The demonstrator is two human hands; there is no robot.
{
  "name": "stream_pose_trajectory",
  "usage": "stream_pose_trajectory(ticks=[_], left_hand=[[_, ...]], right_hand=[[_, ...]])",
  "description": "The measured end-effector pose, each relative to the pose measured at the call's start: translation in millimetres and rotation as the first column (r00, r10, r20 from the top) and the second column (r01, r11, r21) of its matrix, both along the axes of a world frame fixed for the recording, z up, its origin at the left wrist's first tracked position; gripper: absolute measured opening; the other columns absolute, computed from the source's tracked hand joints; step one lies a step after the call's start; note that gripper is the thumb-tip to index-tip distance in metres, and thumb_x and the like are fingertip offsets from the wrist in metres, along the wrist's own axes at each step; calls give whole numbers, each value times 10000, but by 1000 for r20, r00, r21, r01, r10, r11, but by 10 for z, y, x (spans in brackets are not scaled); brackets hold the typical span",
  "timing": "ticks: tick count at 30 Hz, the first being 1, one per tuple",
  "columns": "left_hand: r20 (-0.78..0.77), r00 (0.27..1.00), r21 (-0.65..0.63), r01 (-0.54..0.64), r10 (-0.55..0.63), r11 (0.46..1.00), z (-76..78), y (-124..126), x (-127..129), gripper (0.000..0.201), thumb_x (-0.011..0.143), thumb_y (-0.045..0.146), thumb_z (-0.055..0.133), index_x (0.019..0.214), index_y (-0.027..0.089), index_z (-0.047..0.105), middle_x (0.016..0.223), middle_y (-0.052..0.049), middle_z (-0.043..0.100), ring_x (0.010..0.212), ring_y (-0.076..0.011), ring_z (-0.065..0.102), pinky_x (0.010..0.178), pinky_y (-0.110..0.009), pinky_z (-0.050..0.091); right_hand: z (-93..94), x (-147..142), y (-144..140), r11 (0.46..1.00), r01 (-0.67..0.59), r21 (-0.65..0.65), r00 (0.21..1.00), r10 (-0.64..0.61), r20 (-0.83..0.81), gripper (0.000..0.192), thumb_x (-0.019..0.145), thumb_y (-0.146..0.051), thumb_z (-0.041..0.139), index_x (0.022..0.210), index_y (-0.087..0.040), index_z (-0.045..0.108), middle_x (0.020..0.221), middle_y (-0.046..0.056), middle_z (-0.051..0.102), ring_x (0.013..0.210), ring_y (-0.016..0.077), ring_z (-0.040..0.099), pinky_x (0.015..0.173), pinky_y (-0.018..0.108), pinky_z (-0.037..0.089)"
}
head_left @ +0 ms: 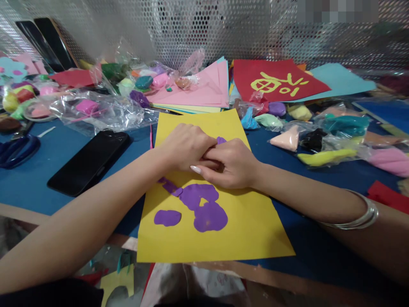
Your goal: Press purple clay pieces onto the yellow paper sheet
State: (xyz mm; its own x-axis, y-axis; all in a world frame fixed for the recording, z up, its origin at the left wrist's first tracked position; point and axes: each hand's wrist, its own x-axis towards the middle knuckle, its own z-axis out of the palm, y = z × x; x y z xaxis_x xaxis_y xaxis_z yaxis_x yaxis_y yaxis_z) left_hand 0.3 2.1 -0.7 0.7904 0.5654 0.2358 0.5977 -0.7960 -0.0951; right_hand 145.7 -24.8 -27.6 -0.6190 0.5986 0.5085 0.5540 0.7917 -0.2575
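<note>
My left hand (pixel 188 145) and my right hand (pixel 235 164) meet over the upper part of a yellow sheet of paper (pixel 255 230). Both are closed, their curled fingers pressed against each other; whatever lies between them is hidden. Flattened purple clay (pixel 211 217) sticks to the paper below my hands in joined rounded patches, with a thin strip running up to the left. A separate purple oval (pixel 168 218) lies at lower left. Another bit of purple clay (pixel 221 140) peeks out just above my right hand.
A black phone (pixel 91 162) and blue-handled scissors (pixel 19 150) lie to the left. Bagged coloured clay (pixel 345 124) spreads along the right and back. Behind are pink paper sheets (pixel 207 87), a red sheet with yellow shapes (pixel 244 76) and a perforated metal screen (pixel 134 30).
</note>
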Motion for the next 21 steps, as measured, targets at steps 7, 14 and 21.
stream_pose_trajectory(ticks=[7, 14, 21], left_hand=[[-9, 1000, 3, -6, 6, 1000, 2, -3, -1, 359, 673, 464, 418, 490, 165, 495, 403, -1, 438, 363, -65, 250, 409, -235, 139], [-22, 999, -26, -24, 24, 999, 2, -1, -12, 357, 676, 465, 414, 494, 167, 492, 421, -3, 451, 377, -71, 252, 420, -238, 146], [-4, 1000, -21, -12, 12, 1000, -7, 7, -5, 356, 674, 463, 416, 488, 166, 479, 411, 0, 431, 378, -65, 231, 415, -237, 137]], right_hand=[[9, -10, -7, 999, 17, -30, 1000, -16, 22, 466, 775, -468, 408, 459, -152, 541, 445, -10, 450, 450, 63, 360, 485, 225, 211], [8, -7, -2, 999, 16, -44, 1000, -15, 26, 472, 778, -481, 400, 475, -153, 553, 455, -12, 453, 456, 64, 357, 489, 230, 201], [12, -7, -7, 998, 24, -51, 999, -22, 35, 469, 775, -478, 404, 470, -152, 548, 452, -11, 448, 455, 63, 348, 488, 232, 198]])
